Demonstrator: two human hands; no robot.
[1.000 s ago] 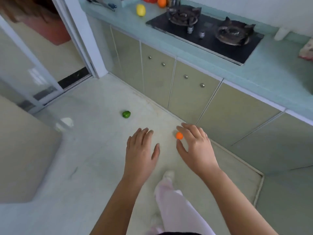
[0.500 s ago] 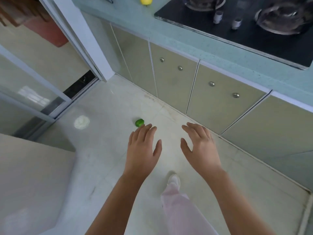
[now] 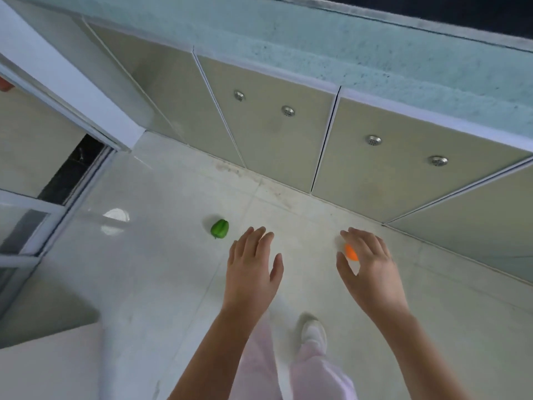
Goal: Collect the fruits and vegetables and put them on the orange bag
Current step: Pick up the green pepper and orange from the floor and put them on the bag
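Note:
A small green pepper lies on the pale tiled floor, just left of and beyond my left hand. That hand hovers palm down with its fingers spread and holds nothing. A small orange fruit lies on the floor in front of the cabinets, partly hidden behind the fingers of my right hand. The right hand is spread over it, thumb and fingers apart, and I cannot tell if it touches the fruit. No orange bag is in view.
Beige cabinet doors with round metal knobs run under a teal countertop along the back. A sliding door frame stands at the left. My leg and white shoe are below the hands.
The view has tilted down and closed in on the floor. The orange fruit, hidden half a second ago, shows under my right hand again. The countertop items and stove have left the view.

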